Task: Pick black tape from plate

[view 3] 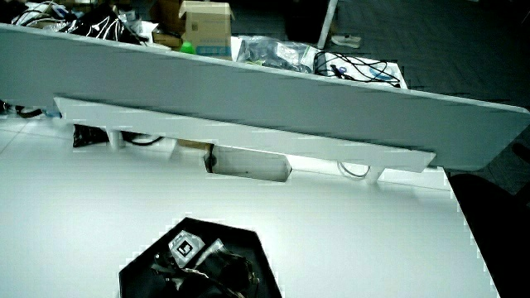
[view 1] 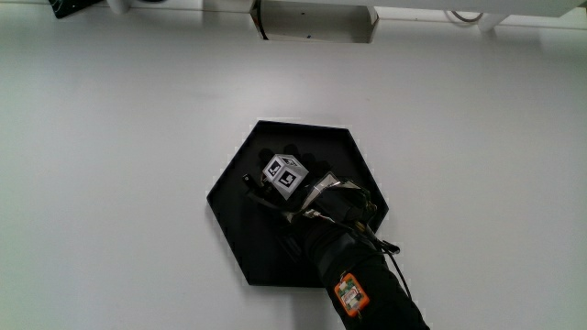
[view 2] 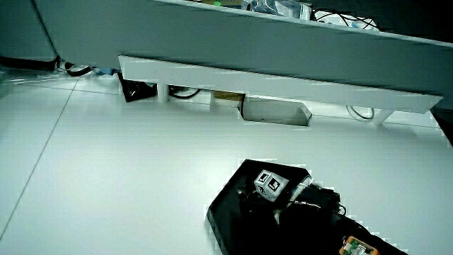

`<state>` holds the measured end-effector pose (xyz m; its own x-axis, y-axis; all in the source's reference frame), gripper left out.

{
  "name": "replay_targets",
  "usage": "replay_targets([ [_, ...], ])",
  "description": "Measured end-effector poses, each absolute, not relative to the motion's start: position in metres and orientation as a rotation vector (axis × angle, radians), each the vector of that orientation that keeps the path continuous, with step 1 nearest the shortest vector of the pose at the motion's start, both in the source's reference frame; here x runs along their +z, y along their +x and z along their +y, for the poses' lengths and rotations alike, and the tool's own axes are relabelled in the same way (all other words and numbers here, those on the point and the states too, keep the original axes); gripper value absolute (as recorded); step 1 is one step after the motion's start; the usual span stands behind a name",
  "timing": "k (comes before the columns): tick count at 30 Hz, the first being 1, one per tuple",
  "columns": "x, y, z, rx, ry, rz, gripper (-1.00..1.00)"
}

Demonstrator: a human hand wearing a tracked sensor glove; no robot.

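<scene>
A black hexagonal plate (view 1: 240,234) lies on the white table, also seen in both side views (view 2: 230,212) (view 3: 142,266). The hand (view 1: 292,181) in its black glove rests low over the middle of the plate, the patterned cube on its back facing up. Both side views show the hand (view 2: 272,188) (view 3: 192,251) inside the plate's outline. The forearm, with a small orange tag (view 1: 349,294), crosses the plate's edge nearest the person. I cannot make out the black tape; it is either under the hand or lost against the black plate and glove.
A low grey partition (view 2: 297,49) stands at the table's edge farthest from the person, above a white rail with a pale box (view 1: 316,20) set in it. Cables (view 3: 348,66) and a cardboard box (view 3: 205,25) sit above the partition. White tabletop surrounds the plate.
</scene>
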<state>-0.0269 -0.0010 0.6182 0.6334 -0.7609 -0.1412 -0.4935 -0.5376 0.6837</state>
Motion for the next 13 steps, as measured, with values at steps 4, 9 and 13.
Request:
replay_targets([
  [4,0.597,-0.027,-0.001,-0.517,2.304,-1.008,1.0],
  [9,0.569,-0.026,0.003,-0.442,2.374,-1.088,1.0],
  [13,0.542,-0.011,0.003,-0.376,2.503,-1.069,1.0],
])
